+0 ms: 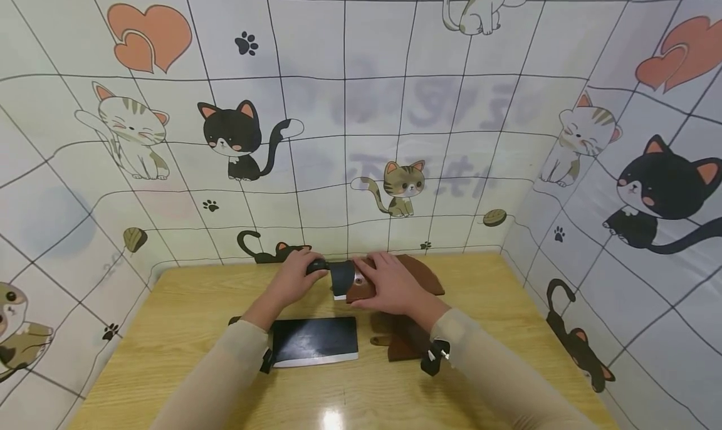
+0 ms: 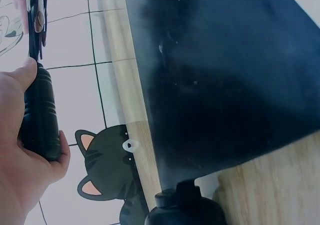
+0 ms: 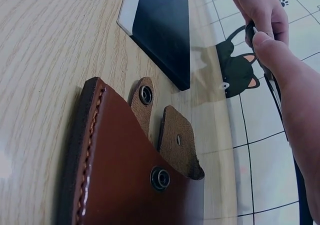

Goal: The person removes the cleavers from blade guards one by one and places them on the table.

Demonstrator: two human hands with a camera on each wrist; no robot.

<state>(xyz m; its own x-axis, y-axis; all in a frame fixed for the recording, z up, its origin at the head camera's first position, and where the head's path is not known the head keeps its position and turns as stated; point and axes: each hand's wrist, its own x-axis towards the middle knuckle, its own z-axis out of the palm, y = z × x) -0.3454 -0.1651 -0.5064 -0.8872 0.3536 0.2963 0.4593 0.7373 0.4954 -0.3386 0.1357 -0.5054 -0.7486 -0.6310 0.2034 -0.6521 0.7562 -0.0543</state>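
My left hand grips the black handle of a knife, thumb lying along its top. The knife's dark blade shows for a short stretch, with a bright edge strip at its lower corner; beyond that a brown leather sheath covers it. My right hand holds this sheath from above, close to its mouth, fingers over a metal snap. Nearer me on the table lies a cleaver with a broad dark blade. Right of it rests a second brown leather sheath, its strap unfastened, partly hidden under my right forearm.
The pale wooden table meets a white grid-lined sheet printed with cats at its back and sides. On the second sheath, snap tabs stick out toward the lying cleaver.
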